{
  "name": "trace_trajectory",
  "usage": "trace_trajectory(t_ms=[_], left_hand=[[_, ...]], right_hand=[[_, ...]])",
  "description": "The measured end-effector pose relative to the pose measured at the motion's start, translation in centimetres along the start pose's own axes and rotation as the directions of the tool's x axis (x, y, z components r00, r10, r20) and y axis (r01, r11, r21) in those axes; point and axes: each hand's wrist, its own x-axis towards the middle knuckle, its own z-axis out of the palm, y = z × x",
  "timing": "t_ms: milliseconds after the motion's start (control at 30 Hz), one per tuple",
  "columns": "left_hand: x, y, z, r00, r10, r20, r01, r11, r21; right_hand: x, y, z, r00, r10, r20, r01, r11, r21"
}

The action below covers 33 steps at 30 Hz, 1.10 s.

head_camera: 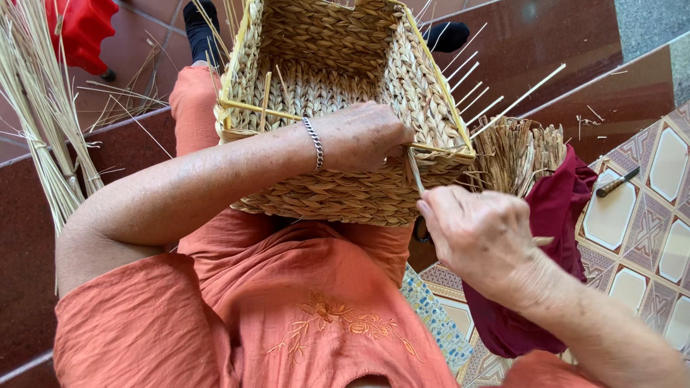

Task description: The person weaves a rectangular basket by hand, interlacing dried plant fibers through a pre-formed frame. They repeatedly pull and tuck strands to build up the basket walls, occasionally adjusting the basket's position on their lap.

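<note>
**Woven basket on your lap, a strand pinched at its rim**

Woven basket (338, 108), rectangular and made of braided straw-coloured fibre, rests tilted on your lap against your orange clothing (287, 302), its open mouth facing away from you.

Head view: your left hand (363, 136) lies over the near rim of the basket, fingers curled together and pressing down on the edge; a silver chain bracelet (313, 142) sits on that wrist. Your right hand (478, 233) is just beside the basket's near right corner, fingers closed around a flat fibre strand (414, 171) that runs up to the rim, right where your left fingertips meet it. Thin pale stakes (496, 100) stick out from the basket's right side. Behind your right hand, a bundle of dried fibre (517, 151) lies on dark red cloth (553, 215). A knife (617, 182) rests on the patterned tile floor (647, 230) to the right. Loose reeds (43, 122) fan out at the left.
</note>
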Motion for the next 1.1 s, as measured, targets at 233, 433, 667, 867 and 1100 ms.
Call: trace_trajectory(t_ms=[233,433,667,867,1100], left_hand=[[-0.2,0.0,0.4,0.987,0.067,-0.144,-0.068,0.998,-0.005],[-2.9,0.7,1.0,0.780,0.452,-0.432,-0.303,0.878,0.371],[-2.9,2.1,2.3,0.796,0.456,-0.398,-0.246,0.845,0.476],[-3.2,2.6,2.5,0.811,0.377,-0.448,-0.242,0.913,0.329],[-3.8,3.7,1.9,0.838,0.308,-0.451,-0.183,0.937,0.299]], right_hand=[[-3.6,1.1,5.8,0.918,0.273,-0.286,-0.049,0.796,0.603],[-3.5,5.4,9.1,0.817,0.480,-0.321,-0.178,0.738,0.651],[-3.4,4.2,10.9,0.774,0.326,-0.542,-0.044,0.883,0.468],[-3.6,3.7,10.6,0.790,0.295,-0.537,-0.038,0.899,0.437],[-3.2,4.2,11.0,0.757,0.331,-0.563,-0.025,0.876,0.482]])
